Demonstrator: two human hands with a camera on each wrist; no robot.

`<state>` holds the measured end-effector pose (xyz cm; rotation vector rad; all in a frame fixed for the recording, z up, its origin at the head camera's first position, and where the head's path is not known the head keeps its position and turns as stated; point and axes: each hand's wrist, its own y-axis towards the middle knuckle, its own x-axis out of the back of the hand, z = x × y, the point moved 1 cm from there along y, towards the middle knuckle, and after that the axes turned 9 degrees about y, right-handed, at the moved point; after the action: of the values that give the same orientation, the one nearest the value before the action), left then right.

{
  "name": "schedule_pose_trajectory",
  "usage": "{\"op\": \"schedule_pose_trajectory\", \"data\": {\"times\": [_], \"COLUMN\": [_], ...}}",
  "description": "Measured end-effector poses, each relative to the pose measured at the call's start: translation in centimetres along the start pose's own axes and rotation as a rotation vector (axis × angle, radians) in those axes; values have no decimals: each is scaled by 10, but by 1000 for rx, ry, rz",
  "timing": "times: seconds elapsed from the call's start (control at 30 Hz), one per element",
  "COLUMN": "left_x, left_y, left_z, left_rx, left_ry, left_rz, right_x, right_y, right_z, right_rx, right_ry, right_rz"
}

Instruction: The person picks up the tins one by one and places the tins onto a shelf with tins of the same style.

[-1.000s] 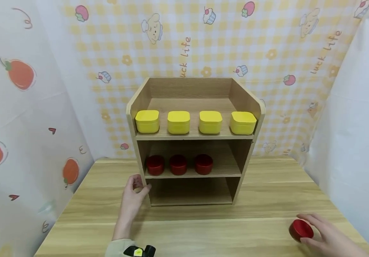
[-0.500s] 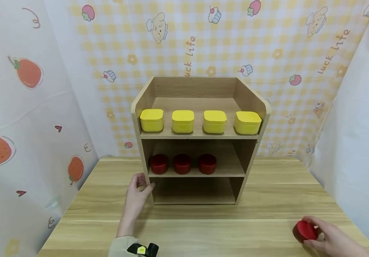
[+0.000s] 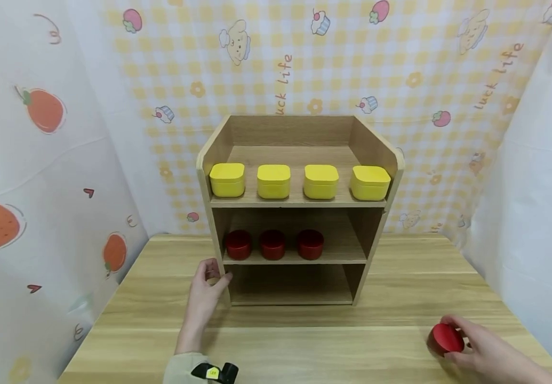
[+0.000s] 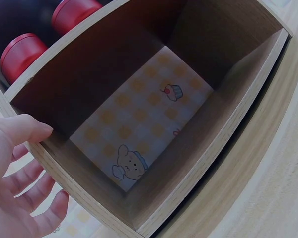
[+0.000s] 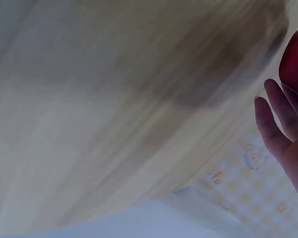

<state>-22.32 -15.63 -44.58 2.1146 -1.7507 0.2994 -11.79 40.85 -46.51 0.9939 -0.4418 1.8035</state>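
My left hand [image 3: 205,288] is at the lower left side panel of a small wooden shelf [image 3: 300,204]. In the left wrist view its thumb [image 4: 32,128] lies over the panel's front edge, with the other fingers on the outer side. At the right front, my right hand [image 3: 479,346] holds a round red tin [image 3: 446,339] between thumb and fingers, tilted and just above the table. Only part of that tin shows in the right wrist view. Three similar red tins [image 3: 272,245] stand in a row on the middle shelf, left to centre.
Several yellow lidded boxes [image 3: 273,182] line the top shelf's front. The bottom compartment [image 3: 291,285] has an open front. A light wooden table [image 3: 304,346] carries the shelf. Patterned cloth [image 3: 170,64] hangs behind, and white cloth [image 3: 530,213] hangs on the right.
My right hand has closed around the red tin and shifted slightly left and up with it. The left hand stays at the side panel. The head view shifted a little earlier.
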Motion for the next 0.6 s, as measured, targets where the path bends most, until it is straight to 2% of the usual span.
{"op": "schedule_pose_trajectory", "data": {"times": [0.17, 0.23, 0.47, 0.6], "left_x": [-1, -1, 1, 1], "left_y": [0, 0, -1, -1], "left_z": [-1, -3, -8, -7], "left_rx": [-2, 4, 43, 32], "left_ry": [-7, -7, -20, -19], "left_rz": [6, 6, 22, 17], "right_x": [3, 6, 16, 23], "right_y": [12, 19, 38, 49], "right_z": [18, 26, 59, 77], "right_rx": [172, 221, 267, 322], "right_ry": [-100, -107, -101, -125], "right_rz": [-55, -56, 7, 6]}}
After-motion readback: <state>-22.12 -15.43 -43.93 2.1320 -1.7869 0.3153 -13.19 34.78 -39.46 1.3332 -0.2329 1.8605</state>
